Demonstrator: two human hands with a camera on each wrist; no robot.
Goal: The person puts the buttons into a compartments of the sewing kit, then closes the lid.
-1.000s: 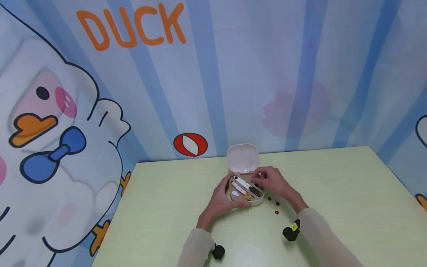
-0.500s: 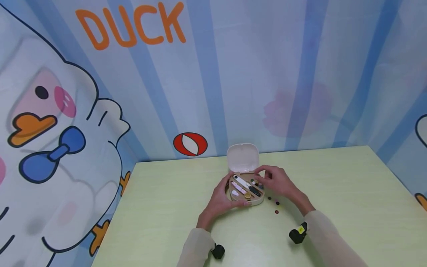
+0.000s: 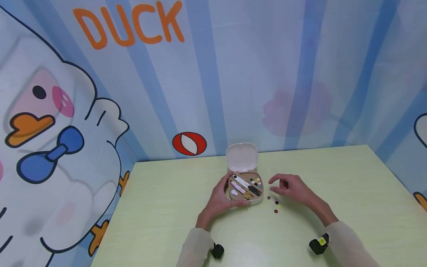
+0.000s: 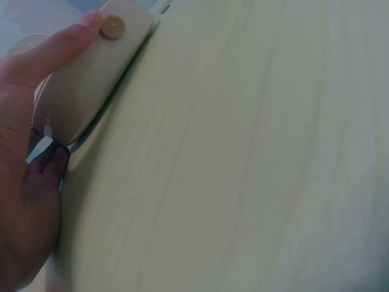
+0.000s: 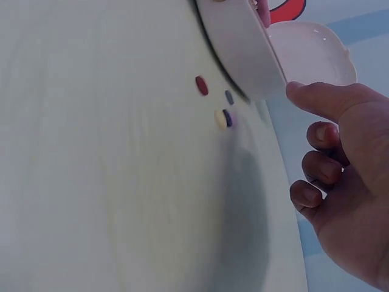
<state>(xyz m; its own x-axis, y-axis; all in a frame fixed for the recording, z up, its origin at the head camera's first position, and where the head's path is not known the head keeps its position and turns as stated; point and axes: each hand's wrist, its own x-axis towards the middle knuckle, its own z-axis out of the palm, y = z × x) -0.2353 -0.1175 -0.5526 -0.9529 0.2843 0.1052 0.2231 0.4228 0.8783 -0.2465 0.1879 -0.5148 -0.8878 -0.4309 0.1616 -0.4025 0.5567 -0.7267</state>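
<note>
A beige sewing box (image 3: 255, 201) stands on the table with its lid (image 3: 241, 157) raised. My left hand (image 3: 218, 198) grips its left side, thumb along the front by a round brown catch (image 4: 112, 27). Inside lie a white tool with black ends (image 3: 246, 184), a pink-patterned stick (image 3: 237, 186) and a small gold round piece (image 3: 247, 194). Several small buttons (image 3: 256, 181) fill the right compartment. To the right of the box hovers my right hand (image 3: 293, 188), thumb and index finger apart, other fingers loosely curled, nothing seen in it.
Loose buttons lie on the table just right of the box: a red one (image 5: 202, 85), a grey one (image 5: 229, 97) and a pale one (image 5: 220, 119) against a dark one. Behind the pale table (image 3: 160, 207) hangs a duck-print cloth (image 3: 240, 74).
My right hand has drawn back from the box's right compartment, moving right and toward me, uncovering the buttons there. My left hand keeps its grip on the box.
</note>
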